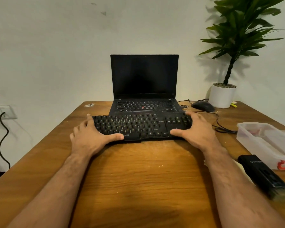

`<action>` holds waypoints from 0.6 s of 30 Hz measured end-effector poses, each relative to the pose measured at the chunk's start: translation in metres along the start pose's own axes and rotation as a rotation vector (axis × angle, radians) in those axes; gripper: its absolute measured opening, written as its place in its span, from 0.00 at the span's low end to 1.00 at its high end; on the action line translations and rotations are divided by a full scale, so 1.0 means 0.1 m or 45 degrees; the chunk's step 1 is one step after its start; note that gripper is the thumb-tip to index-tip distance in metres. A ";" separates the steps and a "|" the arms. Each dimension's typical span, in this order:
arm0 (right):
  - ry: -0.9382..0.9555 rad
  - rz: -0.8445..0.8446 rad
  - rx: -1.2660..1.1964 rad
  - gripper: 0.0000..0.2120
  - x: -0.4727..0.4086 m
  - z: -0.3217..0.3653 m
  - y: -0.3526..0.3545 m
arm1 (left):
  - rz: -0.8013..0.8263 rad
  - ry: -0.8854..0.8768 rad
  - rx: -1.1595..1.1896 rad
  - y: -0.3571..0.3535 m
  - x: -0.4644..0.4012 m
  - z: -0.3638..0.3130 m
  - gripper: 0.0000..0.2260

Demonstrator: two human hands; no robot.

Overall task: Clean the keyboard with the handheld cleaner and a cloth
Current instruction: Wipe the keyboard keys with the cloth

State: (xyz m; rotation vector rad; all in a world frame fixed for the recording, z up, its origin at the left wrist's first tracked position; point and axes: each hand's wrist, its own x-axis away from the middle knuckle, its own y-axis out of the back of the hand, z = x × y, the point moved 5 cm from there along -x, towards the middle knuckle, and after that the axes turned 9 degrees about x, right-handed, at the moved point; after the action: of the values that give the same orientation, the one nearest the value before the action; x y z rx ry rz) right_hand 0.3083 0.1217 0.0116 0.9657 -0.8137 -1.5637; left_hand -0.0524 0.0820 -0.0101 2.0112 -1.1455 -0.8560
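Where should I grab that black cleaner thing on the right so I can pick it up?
Grip the handheld cleaner round its long, narrow middle, coming down from above with the right hand. It lies flat on the table, beside the plastic box, so its two long sides are probably easiest to pinch.

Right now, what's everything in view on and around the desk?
keyboard: one, black, desk centre, held at both ends
laptop: one, black, open, behind keyboard
mouse: one, black, right of laptop
potted plant: one, green, white pot, far right corner
plastic box: one, translucent, right edge
handheld cleaner: one, black, near right edge
desk: one, brown wood
wall socket: one, white, left wall
hands: left, right, gripping keyboard ends
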 end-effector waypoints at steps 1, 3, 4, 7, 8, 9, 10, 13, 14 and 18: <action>0.007 0.062 0.070 0.53 0.02 0.00 -0.03 | 0.015 -0.019 -0.017 0.00 0.02 -0.02 0.72; 0.017 0.133 0.152 0.57 0.05 -0.01 -0.05 | 0.046 -0.026 -0.009 -0.02 0.02 -0.02 0.72; 0.021 0.138 0.162 0.57 0.06 -0.01 -0.04 | 0.056 -0.025 0.013 -0.02 0.01 -0.01 0.72; 0.023 0.092 0.143 0.54 0.08 -0.02 -0.01 | 0.072 -0.039 0.075 -0.04 -0.01 -0.01 0.72; 0.021 0.086 0.141 0.52 0.08 -0.02 -0.02 | 0.077 -0.039 0.087 -0.04 -0.01 -0.01 0.72; 0.022 0.086 0.139 0.51 0.08 -0.02 -0.03 | 0.080 -0.039 0.094 -0.04 -0.01 -0.01 0.72; 0.025 0.085 0.140 0.51 0.08 -0.01 -0.03 | 0.080 -0.040 0.096 -0.04 -0.01 -0.01 0.72; 0.035 0.063 0.154 0.50 0.08 0.00 -0.04 | 0.063 -0.050 0.078 -0.03 0.02 -0.03 0.71; 0.031 0.060 0.150 0.50 0.09 0.00 -0.04 | 0.055 -0.053 0.070 -0.02 0.04 -0.03 0.71; 0.029 0.070 0.198 0.48 0.12 -0.01 -0.07 | 0.055 -0.050 0.061 0.02 0.10 -0.03 0.69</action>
State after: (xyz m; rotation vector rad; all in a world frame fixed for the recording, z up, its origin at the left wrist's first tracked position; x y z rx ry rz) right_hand 0.3047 0.1116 0.0031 1.0628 -0.9489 -1.4562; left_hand -0.0468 0.0731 -0.0089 2.0089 -1.2379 -0.8567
